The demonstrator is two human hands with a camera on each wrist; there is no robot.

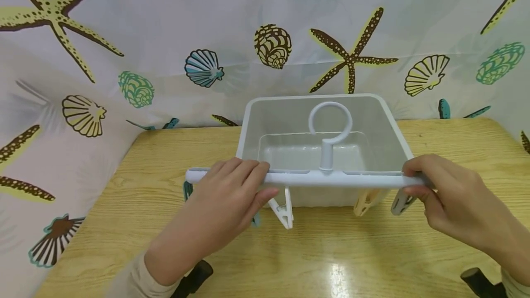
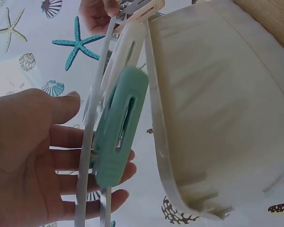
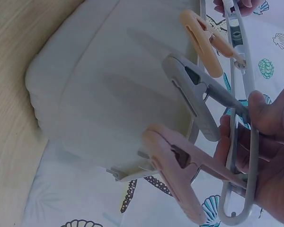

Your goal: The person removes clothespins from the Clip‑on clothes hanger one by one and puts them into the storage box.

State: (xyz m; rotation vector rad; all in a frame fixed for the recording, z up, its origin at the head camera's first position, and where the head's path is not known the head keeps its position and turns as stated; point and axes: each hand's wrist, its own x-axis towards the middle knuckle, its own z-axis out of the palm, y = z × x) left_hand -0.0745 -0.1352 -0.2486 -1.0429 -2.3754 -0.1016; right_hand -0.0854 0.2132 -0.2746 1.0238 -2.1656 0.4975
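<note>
A pale clip hanger (image 1: 306,179) with a round hook (image 1: 349,125) is held level in front of a white plastic bin. My left hand (image 1: 227,192) grips the left part of its bar, fingers over the top and thumb below. At the right end, my right hand (image 1: 453,197) holds the bar between fingers and thumb. Several clips hang from it: a white clip (image 1: 285,210), an orange clip (image 1: 364,201) and a grey clip (image 1: 400,202). A teal clip (image 2: 122,127) hangs by the left fingers in the left wrist view; a pink clip (image 3: 175,165) shows in the right wrist view.
The white bin (image 1: 395,128) stands on the wooden table (image 1: 157,169) just behind the hanger, its top uncovered. A cloth (image 1: 232,8) printed with shells and starfish hangs behind the table and along its sides.
</note>
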